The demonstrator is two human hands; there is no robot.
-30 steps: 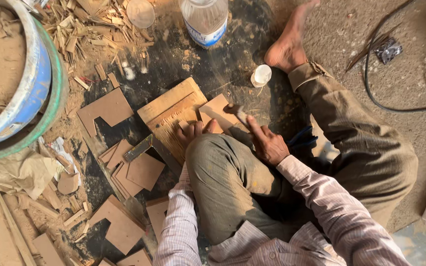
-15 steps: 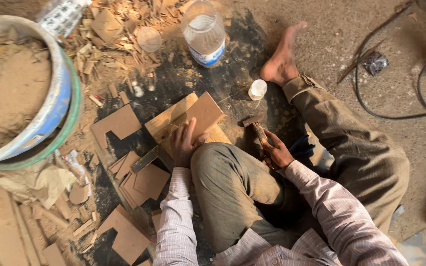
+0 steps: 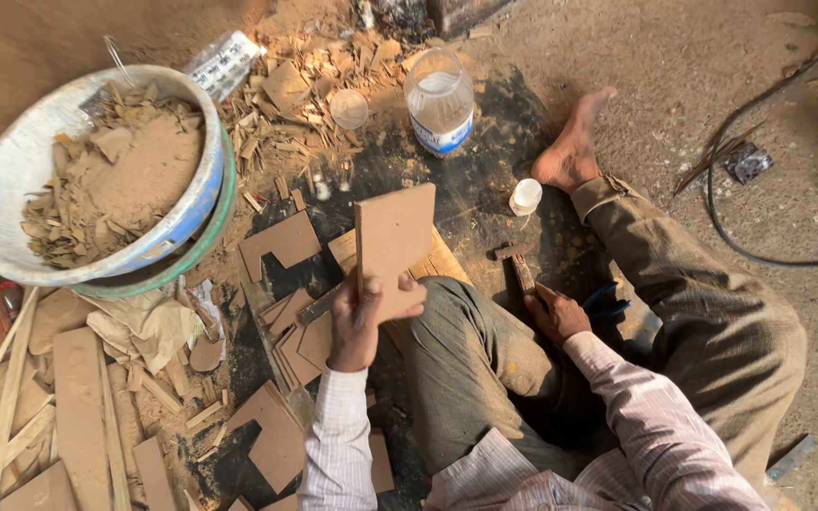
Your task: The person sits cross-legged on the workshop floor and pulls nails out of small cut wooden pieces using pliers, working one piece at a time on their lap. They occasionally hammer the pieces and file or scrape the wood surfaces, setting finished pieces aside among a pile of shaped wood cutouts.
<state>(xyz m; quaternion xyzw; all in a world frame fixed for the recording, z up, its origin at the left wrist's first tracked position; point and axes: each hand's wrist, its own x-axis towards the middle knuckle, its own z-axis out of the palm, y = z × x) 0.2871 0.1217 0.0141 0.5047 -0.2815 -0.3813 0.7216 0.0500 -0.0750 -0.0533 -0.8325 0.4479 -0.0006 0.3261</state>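
- Gripping a board [image 3: 392,244] upright, left hand [image 3: 360,322] clamped on its lower edge, thumb in front, fingers behind; board is up off the floor, over the block [image 3: 433,260].
- Right hand [image 3: 555,315] closed round a hammer [image 3: 521,270] handle, head low near the floor, just right of the knee.
- Risk, imo: board held by one edge only, so it could twist or slip out if struck or knocked, since nothing braces the top.
- Risk 2: thumb sits on the face, so a low swing could catch it.
- Risk 3: bottle [image 3: 439,101] and small white jar [image 3: 525,197] stand near; a dropped board could tip them.
- Vs 0.5 s ago: board was lying flat on the block w/ left hand pressing on it; now lifted & turned up on end.
- Hammer hand hardly moved. Pan [image 3: 11,180] of sawdust, same spot.
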